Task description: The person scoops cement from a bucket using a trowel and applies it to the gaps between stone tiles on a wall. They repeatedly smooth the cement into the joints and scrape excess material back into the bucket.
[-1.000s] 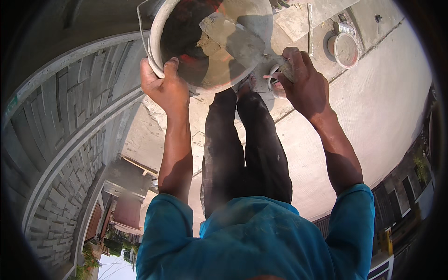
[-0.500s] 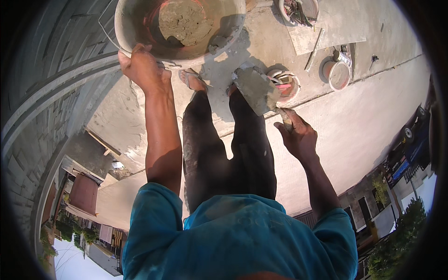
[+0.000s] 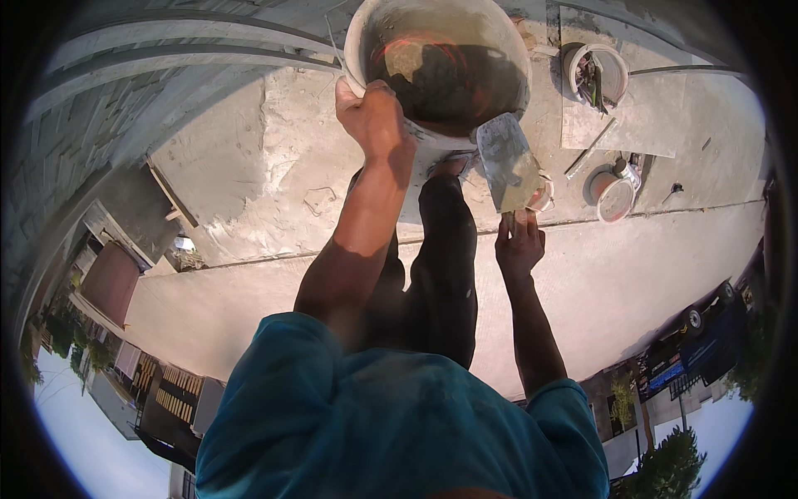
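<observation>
A large grey-crusted bucket (image 3: pixel 522 50) is tipped toward me at the top of the view, with wet grey mortar (image 3: pixel 436 83) in its bottom, partly in shadow. Its near-left rim is gripped by my left hand (image 3: pixel 372 121), close to the wire handle (image 3: pixel 334 37). My right hand (image 3: pixel 521 243) is closed around the handle of a flat, mortar-smeared trowel (image 3: pixel 505 158). The blade points up and away from me, its far end beside the bucket's near-right rim; whether they touch I cannot tell.
A small pail (image 3: pixel 544 193) is partly hidden behind the trowel. Farther right are a pail of tools (image 3: pixel 619 71), a flat board (image 3: pixel 665 125), a straight metal strip (image 3: pixel 592 148) and another pail (image 3: pixel 615 200). A block wall (image 3: pixel 166 62) rises at left.
The bucket, held by my left hand, now appears farther right in view and tilted more toward me. The trowel blade has swung upright and come beside the bucket's rim.
</observation>
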Demonstrator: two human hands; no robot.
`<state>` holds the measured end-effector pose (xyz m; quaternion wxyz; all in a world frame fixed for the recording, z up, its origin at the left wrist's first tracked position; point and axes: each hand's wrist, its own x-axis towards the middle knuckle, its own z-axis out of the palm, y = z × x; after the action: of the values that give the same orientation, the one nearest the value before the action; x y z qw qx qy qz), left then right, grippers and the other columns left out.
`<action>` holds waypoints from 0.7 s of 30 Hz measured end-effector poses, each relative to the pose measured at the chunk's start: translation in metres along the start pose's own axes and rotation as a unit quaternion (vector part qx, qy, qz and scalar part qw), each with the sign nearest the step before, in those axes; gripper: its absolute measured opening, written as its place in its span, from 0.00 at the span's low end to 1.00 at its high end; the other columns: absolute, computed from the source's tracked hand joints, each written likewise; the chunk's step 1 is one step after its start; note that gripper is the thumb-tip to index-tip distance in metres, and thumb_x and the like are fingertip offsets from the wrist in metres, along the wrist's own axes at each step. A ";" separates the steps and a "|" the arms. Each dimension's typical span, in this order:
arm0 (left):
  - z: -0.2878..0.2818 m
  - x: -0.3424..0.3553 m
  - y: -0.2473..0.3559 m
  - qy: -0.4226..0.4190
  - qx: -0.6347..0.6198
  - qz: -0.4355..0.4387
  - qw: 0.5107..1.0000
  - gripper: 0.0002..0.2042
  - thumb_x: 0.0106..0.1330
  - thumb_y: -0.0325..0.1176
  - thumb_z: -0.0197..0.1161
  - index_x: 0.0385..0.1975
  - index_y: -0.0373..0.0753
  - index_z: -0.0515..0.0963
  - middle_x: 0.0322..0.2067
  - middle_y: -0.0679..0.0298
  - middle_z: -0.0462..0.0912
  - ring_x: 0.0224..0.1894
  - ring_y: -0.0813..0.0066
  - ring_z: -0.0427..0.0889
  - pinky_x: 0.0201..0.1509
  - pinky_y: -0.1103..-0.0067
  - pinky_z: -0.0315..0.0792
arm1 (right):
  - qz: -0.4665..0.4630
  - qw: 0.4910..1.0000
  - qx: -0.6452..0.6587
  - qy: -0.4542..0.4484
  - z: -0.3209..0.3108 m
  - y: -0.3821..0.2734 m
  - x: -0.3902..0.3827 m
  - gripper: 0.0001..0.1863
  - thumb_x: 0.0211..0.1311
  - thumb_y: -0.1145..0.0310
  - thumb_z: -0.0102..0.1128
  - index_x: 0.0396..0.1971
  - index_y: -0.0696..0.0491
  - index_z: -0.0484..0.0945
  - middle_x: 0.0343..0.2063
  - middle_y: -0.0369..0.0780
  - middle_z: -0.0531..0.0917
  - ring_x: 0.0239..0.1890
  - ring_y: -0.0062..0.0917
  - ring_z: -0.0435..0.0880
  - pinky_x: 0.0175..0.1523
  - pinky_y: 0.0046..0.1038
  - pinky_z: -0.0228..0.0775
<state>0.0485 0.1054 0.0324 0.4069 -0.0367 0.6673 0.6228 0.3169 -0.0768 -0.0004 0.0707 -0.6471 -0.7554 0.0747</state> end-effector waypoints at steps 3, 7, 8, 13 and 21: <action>-0.017 0.020 -0.002 0.070 -0.021 -0.065 0.995 0.11 0.57 0.17 0.51 0.39 0.37 0.72 0.28 0.67 0.74 0.19 0.85 0.66 0.21 0.86 0.60 | -0.002 0.991 -0.008 -0.131 -0.042 0.024 -0.015 0.18 0.60 0.65 0.67 0.51 0.43 0.80 0.35 0.30 0.81 0.31 0.27 0.81 0.31 0.32 0.65; -0.015 0.031 0.018 -0.044 0.034 0.043 0.998 0.12 0.58 0.15 0.52 0.39 0.35 0.75 0.31 0.65 0.79 0.25 0.84 0.72 0.29 0.84 0.66 | 0.020 0.997 0.032 -0.070 -0.085 0.059 0.000 0.22 0.54 0.73 0.70 0.51 0.45 0.80 0.36 0.33 0.82 0.34 0.30 0.83 0.35 0.36 0.72; -0.017 0.027 0.024 -0.073 0.068 0.062 0.993 0.11 0.58 0.14 0.52 0.37 0.35 0.76 0.31 0.66 0.79 0.26 0.84 0.72 0.31 0.84 0.67 | 0.019 0.994 0.061 -0.085 -0.094 0.071 0.017 0.23 0.53 0.74 0.71 0.51 0.46 0.80 0.36 0.34 0.82 0.35 0.32 0.83 0.36 0.36 0.73; -0.011 0.011 0.026 -0.156 0.158 0.124 0.967 0.09 0.58 0.14 0.53 0.32 0.35 0.75 0.25 0.69 0.74 0.24 0.87 0.68 0.27 0.86 0.62 | -0.016 0.988 -0.005 -0.156 -0.097 0.077 0.107 0.19 0.58 0.68 0.68 0.51 0.47 0.81 0.36 0.38 0.82 0.31 0.36 0.83 0.35 0.36 0.76; 0.000 -0.033 -0.008 -0.140 0.224 0.162 0.951 0.06 0.57 0.16 0.55 0.31 0.33 0.74 0.26 0.69 0.75 0.27 0.85 0.71 0.31 0.84 0.66 | -0.021 0.968 0.117 -0.221 -0.099 0.016 0.113 0.16 0.63 0.65 0.63 0.51 0.44 0.80 0.38 0.39 0.81 0.38 0.37 0.86 0.39 0.38 0.79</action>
<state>0.0752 0.0884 0.0456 0.3876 0.2512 0.7230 0.5137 0.3355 0.0392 0.0943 -0.0214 -0.5859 -0.7516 0.3022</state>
